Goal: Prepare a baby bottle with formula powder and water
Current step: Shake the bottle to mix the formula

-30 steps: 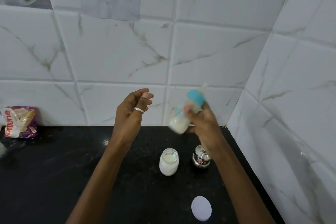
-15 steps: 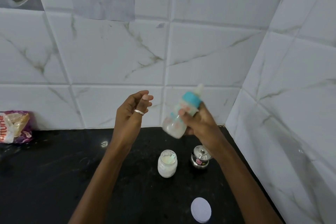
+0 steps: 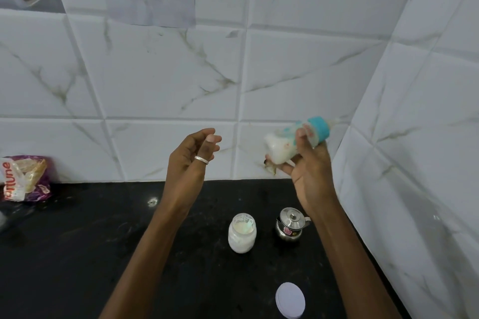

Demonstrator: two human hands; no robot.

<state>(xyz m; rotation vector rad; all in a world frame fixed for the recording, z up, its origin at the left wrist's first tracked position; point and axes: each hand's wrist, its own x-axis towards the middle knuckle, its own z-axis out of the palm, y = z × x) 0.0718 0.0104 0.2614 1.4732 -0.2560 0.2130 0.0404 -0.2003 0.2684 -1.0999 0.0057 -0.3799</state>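
Observation:
My right hand [image 3: 309, 171] grips a baby bottle [image 3: 282, 146] with a teal collar and clear teat, held in the air near the right wall. The bottle is tilted almost on its side, teat pointing right, with white liquid inside and motion blur around it. My left hand [image 3: 190, 156] is raised to its left, fingers loosely curled, holding nothing; a ring sits on one finger. Below, on the black counter [image 3: 77, 254], stands an open glass jar of white powder [image 3: 241, 233]. Its white lid [image 3: 290, 299] lies flat near the front edge.
A small lidded steel pot [image 3: 290, 224] stands right of the jar, close to the right tiled wall [image 3: 414, 163]. A purple and white food packet [image 3: 23, 179] lies at the far left against the back wall.
The bottle has swung from nearly upright to almost horizontal and shifted right and slightly up with my right hand. The left hand has stayed raised in place.

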